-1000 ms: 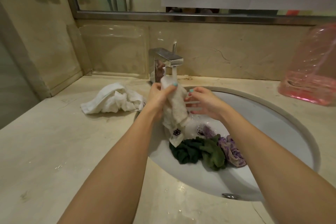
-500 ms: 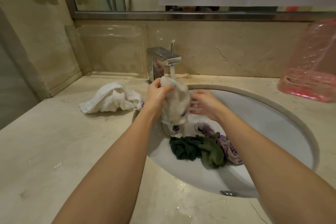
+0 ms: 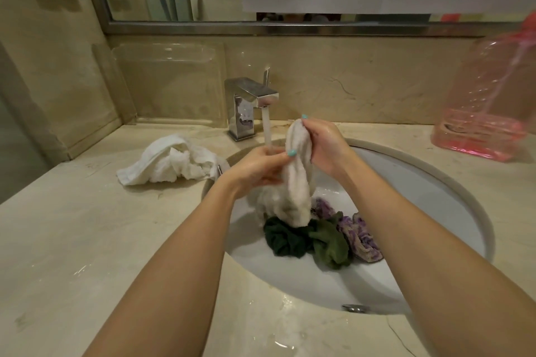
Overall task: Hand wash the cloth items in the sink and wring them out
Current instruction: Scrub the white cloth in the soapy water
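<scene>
White wet terry cloth (image 3: 296, 182) clamped at its top in my right hand (image 3: 326, 148), left hand (image 3: 256, 168) pinching its side, tail touching dark green crumpled cloth (image 3: 285, 240), all well inside white oval sink (image 3: 420, 211) rim.

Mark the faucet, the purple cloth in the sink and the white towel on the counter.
faucet (image 3: 251, 93): head view, top of the chrome spout.
purple cloth (image 3: 359, 233): head view, middle of its bunched fabric.
white towel (image 3: 166, 161): head view, centre of the crumpled heap.
</scene>
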